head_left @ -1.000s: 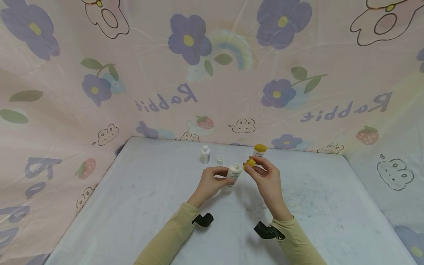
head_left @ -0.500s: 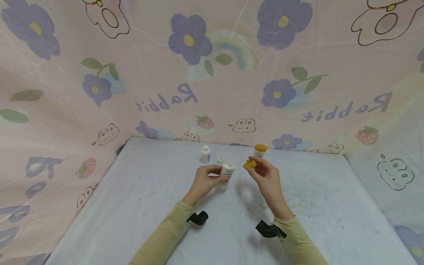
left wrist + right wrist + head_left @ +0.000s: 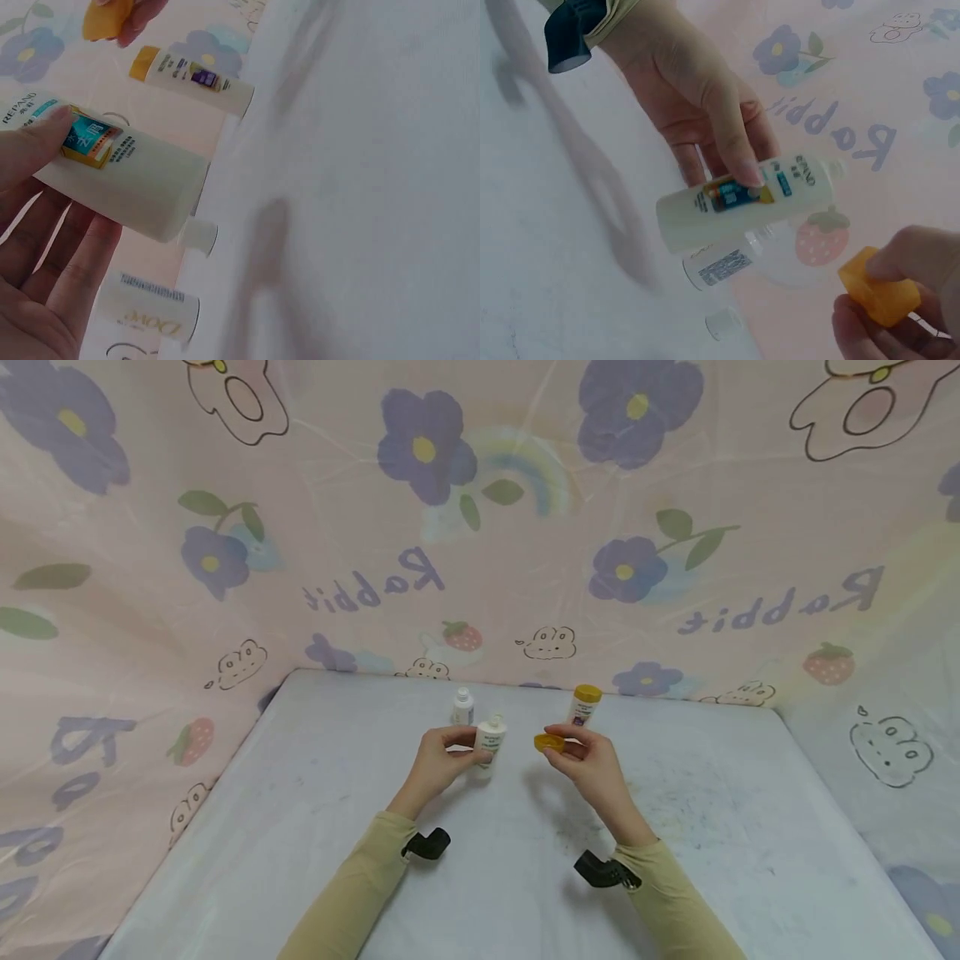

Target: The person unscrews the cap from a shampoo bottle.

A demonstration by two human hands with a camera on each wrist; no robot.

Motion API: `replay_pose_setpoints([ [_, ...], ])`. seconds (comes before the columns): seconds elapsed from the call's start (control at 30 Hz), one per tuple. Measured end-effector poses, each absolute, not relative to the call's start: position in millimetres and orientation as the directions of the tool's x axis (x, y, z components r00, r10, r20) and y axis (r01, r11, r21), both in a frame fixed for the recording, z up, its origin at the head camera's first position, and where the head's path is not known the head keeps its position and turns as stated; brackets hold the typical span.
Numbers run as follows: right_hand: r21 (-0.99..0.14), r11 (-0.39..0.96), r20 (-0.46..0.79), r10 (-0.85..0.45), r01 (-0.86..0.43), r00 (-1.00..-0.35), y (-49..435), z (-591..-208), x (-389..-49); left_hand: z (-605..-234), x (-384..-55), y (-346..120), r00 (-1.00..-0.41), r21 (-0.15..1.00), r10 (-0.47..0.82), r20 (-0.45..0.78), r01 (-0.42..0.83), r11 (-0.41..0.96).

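Note:
My left hand (image 3: 442, 758) grips a white bottle (image 3: 491, 739) round its body, thumb over the label. The bottle's narrow neck is bare, and it leans slightly right over the table. A yellow cap (image 3: 548, 742) is pinched between the thumb and fingers of my right hand (image 3: 592, 764), to the right of the bottle and apart from it. In the right wrist view, the yellow cap (image 3: 879, 286) shows at the lower right, while the bottle (image 3: 742, 206) lies across the middle. A small white cap (image 3: 200, 235) appears just beyond the bottle in the left wrist view; the head view hides it.
Behind the left hand, a small white Dove bottle (image 3: 463, 707) stands uncapped. Another white bottle with a yellow cap (image 3: 584, 705) stands behind the right hand. The white table (image 3: 337, 760) meets a pink printed cloth (image 3: 510, 543) at the back and sides.
My left hand has carried the white bottle leftward, so it now covers the small white cap in the head view. My right hand has shifted slightly left and tilted the yellow cap.

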State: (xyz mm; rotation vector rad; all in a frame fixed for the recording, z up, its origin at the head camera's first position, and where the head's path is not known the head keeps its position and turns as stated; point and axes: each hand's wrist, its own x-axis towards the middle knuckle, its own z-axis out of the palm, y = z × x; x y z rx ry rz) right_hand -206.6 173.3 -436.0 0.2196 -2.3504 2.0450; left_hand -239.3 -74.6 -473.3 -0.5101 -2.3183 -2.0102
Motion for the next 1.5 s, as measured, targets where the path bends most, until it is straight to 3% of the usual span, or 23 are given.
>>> replay_pose_setpoints([
  [0.33,-0.929,0.308,0.163,-0.161,-0.206,-0.974,165,-434,-214,-447,-229,-93,-0.951,0.961,0.225,0.211,0.244,0.128],
  [0.5,-0.884,0.382,0.209,-0.197,-0.271,-0.958,167,-457,-231,-449,-234,-98,-0.952,0.958,0.208,0.223,0.253,0.134],
  [0.8,-0.865,0.417,0.186,-0.249,-0.279,-0.950,159,-475,-247,-457,-245,-106,-0.955,0.960,0.222,0.197,0.234,0.152],
  [1.07,-0.862,0.435,0.162,-0.250,-0.260,-0.955,148,-487,-257,-490,-271,-114,-0.964,0.969,0.196,0.181,0.208,0.131],
  [1.5,-0.840,0.496,0.117,-0.228,-0.219,-0.966,127,-495,-266,-493,-280,-120,-0.970,0.973,0.197,0.140,0.171,0.152],
])
